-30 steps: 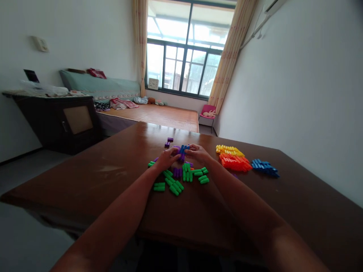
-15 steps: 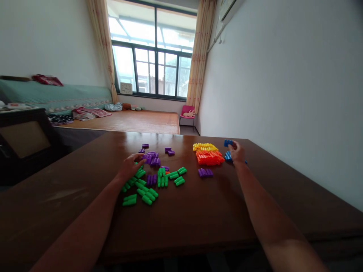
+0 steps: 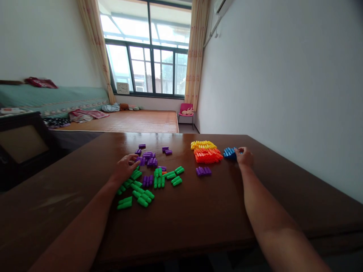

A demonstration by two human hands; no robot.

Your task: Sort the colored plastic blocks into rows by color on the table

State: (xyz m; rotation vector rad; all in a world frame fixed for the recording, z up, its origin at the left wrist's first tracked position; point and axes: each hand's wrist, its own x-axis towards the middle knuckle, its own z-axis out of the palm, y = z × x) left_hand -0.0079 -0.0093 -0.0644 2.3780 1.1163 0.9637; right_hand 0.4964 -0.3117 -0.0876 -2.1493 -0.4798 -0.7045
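At the left edge of the purple pieces [image 3: 152,162], my left hand [image 3: 127,165] is bent with its fingertips by them; whether it grips one is unclear. Green pieces [image 3: 143,197] lie scattered in front of and right of that hand. On the right, my right hand [image 3: 244,156] has its fingers closed at the right end of the blue pieces [image 3: 229,153]. Left of the blue ones are a row of orange pieces [image 3: 208,155] and, behind it, yellow pieces [image 3: 203,144]. A short purple row [image 3: 203,171] sits in front of the orange.
All pieces lie on a dark brown glossy table [image 3: 193,211]. Beyond its far edge are a low bed [image 3: 141,120] and a pink chair [image 3: 186,109] with a soft toy. A dark cabinet [image 3: 22,139] stands at the left, a white wall at the right.
My right hand has come down from above and behind, bringing the raised blue piece to the other blue ones. My left hand stays beside the purple pieces. The view has shifted slightly.
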